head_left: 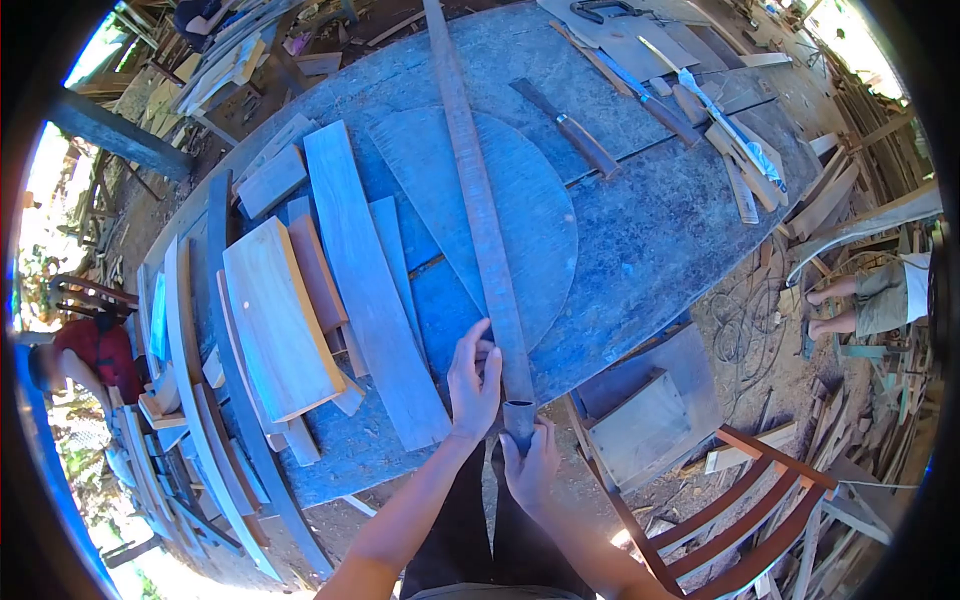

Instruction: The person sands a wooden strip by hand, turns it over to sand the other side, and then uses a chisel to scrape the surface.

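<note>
Workshop ground (pixel 738 335), strewn with scrap wood (pixel 830 420), surrounds the blue table (pixel 640 270) at which we stand. Lengthwise across the table, from its far edge to its near edge, runs one long wooden strip (pixel 470 180); it passes over a half-round board (pixel 535 210), and its near end points toward our body. We position the left hand (pixel 473 385) at the left edge of the strip, near that end, fingers bent and thumb apart; we cannot tell whether the fingertips grip the wood. With the right hand (pixel 532 468) we grasp a short dark tube (pixel 519 424), its open end just at the near end of the strip. Left of the strip we have a long plank (pixel 365 270) and a pale board (pixel 280 315). Right of the strip, on the far half of the table, lies a chisel (pixel 588 145); a clamp (pixel 598 12) lies beyond it. Off the table, to our right, is a red-brown chair back (pixel 740 535). At far left, a person in a red shirt (pixel 100 358) bends forward.
</note>
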Demonstrator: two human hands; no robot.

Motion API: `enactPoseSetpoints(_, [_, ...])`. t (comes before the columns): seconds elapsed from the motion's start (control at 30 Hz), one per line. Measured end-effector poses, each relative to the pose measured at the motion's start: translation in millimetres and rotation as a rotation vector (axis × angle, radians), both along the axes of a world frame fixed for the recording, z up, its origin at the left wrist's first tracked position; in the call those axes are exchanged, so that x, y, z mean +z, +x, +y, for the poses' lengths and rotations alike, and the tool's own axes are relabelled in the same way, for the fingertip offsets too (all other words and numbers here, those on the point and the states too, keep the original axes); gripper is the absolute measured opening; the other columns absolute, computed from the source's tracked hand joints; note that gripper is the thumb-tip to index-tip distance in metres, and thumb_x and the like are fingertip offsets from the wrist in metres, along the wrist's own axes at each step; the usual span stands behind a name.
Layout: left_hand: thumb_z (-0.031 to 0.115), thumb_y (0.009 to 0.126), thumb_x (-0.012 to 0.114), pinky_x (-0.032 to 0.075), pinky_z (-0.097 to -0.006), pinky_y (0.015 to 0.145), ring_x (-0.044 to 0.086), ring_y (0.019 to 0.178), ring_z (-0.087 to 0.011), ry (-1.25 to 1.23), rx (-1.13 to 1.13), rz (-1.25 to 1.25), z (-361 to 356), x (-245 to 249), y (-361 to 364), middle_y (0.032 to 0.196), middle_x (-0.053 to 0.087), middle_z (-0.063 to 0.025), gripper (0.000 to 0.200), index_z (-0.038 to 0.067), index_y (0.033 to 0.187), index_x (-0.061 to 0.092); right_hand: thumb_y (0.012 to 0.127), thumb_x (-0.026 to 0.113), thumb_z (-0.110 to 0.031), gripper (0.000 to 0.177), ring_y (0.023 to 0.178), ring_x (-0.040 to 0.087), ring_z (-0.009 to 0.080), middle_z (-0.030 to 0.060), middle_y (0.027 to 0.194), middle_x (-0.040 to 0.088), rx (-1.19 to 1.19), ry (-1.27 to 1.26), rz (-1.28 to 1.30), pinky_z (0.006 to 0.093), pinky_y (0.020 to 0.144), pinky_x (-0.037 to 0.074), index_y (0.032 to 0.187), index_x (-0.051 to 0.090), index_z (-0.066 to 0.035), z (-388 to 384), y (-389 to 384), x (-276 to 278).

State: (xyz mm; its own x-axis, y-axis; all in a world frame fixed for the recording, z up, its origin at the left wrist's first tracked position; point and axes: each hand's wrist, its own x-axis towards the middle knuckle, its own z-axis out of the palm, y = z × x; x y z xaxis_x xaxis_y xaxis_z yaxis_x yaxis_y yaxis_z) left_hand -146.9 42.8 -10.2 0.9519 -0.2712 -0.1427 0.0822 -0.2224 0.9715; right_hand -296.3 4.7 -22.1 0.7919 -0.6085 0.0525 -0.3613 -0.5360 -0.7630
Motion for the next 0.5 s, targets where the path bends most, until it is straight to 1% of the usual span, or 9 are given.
enactPoseSetpoints(0.03, [0.012, 0.103, 0.056, 0.046, -0.0204, 0.075, 0.052, 0.085, -0.0041, 0.037, -0.014, -0.041, -1, 3, -1, 0.097, 0.056, 0.0006, 0.037, 0.003, 0.139, 0.053, 0.091, 0.071, -0.032, 0.037, 0.087, 0.065, 0.0395, 0.0177, 0.110, 0.060, 0.000, 0.001, 0.002, 0.0445, 0.068, 0.053, 0.101, 0.051, -0.002, 1, 0, 0])
enactPoseSetpoints(0.07, [0.012, 0.103, 0.056, 0.046, -0.0204, 0.075, 0.052, 0.085, -0.0041, 0.036, -0.017, -0.041, -2, 3, 0, 0.097, 0.056, 0.0006, 0.037, 0.003, 0.139, 0.053, 0.091, 0.072, -0.032, 0.038, 0.086, 0.065, 0.0396, 0.0174, 0.110, 0.060, -0.009, 0.010, 0.002, 0.0443, 0.067, 0.053, 0.101, 0.051, -0.002, 2, 1, -1])
enactPoseSetpoints(0.13, [0.010, 0.101, 0.058, 0.044, -0.0227, 0.060, 0.051, 0.071, -0.0053, -0.047, 0.074, 0.077, -5, 3, 0, 0.091, 0.057, -0.0020, 0.035, 0.001, 0.134, 0.057, 0.090, 0.072, -0.032, 0.038, 0.086, 0.065, 0.0396, 0.0172, 0.110, 0.060, -0.018, 0.022, 0.003, 0.0441, 0.067, 0.053, 0.100, 0.051, -0.002, 7, 2, -1])
enactPoseSetpoints(0.17, [0.010, 0.101, 0.058, 0.044, -0.0227, 0.060, 0.051, 0.071, -0.0053, -0.048, 0.074, 0.076, -7, 2, 2, 0.091, 0.057, -0.0020, 0.035, 0.001, 0.134, 0.057, 0.090, 0.073, -0.031, 0.038, 0.085, 0.065, 0.0395, 0.0176, 0.110, 0.060, -0.029, 0.003, -0.028, 0.0438, 0.066, 0.053, 0.100, 0.051, -0.002, 9, 4, -3])
enactPoseSetpoints(0.23, [0.011, 0.100, 0.059, 0.039, -0.0217, 0.055, 0.046, 0.066, -0.0033, -0.084, 0.117, 0.046, -11, 1, 3, 0.084, 0.055, 0.0000, 0.032, 0.001, 0.131, 0.060, 0.089, 0.074, -0.030, 0.039, 0.084, 0.065, 0.0393, 0.0179, 0.109, 0.060, -0.046, -0.013, -0.052, 0.0435, 0.065, 0.053, 0.100, 0.051, -0.002, 15, 6, -2])
enactPoseSetpoints(0.3, [0.011, 0.100, 0.060, 0.037, -0.0219, 0.054, 0.045, 0.065, -0.0033, -0.054, 0.090, 0.021, -9, 3, 8, 0.082, 0.054, 0.0005, 0.031, 0.001, 0.129, 0.061, 0.088, 0.076, -0.028, 0.039, 0.083, 0.065, 0.0396, 0.0191, 0.108, 0.059, -0.083, 0.110, -0.050, 0.0433, 0.065, 0.053, 0.101, 0.051, -0.001, 19, 10, 2])
enactPoseSetpoints(0.37, [0.011, 0.100, 0.060, 0.036, -0.0221, 0.053, 0.044, 0.064, -0.0033, -0.032, 0.063, -0.008, -9, 4, 14, 0.080, 0.053, 0.0009, 0.030, 0.001, 0.128, 0.062, 0.088, 0.077, -0.027, 0.039, 0.083, 0.065, 0.0398, 0.0197, 0.108, 0.059, -0.094, 0.098, -0.065, 0.0433, 0.066, 0.053, 0.101, 0.051, -0.001, 23, 14, 0])
enactPoseSetpoints(0.43, [0.010, 0.100, 0.060, 0.035, -0.0223, 0.053, 0.042, 0.063, -0.0030, -0.016, 0.040, 0.050, -10, 4, 18, 0.078, 0.051, 0.0017, 0.028, 0.001, 0.126, 0.064, 0.087, 0.077, -0.026, 0.038, 0.083, 0.065, 0.0399, 0.0204, 0.107, 0.059, -0.102, 0.084, -0.080, 0.0433, 0.066, 0.053, 0.100, 0.051, -0.001, 26, 15, -3])
enactPoseSetpoints(0.5, [0.010, 0.100, 0.061, 0.035, -0.0223, 0.053, 0.042, 0.063, -0.0030, -0.030, 0.030, 0.010, -10, 2, 20, 0.077, 0.051, 0.0020, 0.027, 0.001, 0.125, 0.064, 0.087, 0.077, -0.025, 0.038, 0.084, 0.065, 0.0402, 0.0210, 0.106, 0.059, -0.136, 0.140, -0.100, 0.0435, 0.067, 0.053, 0.100, 0.051, -0.001, 31, 16, -5])
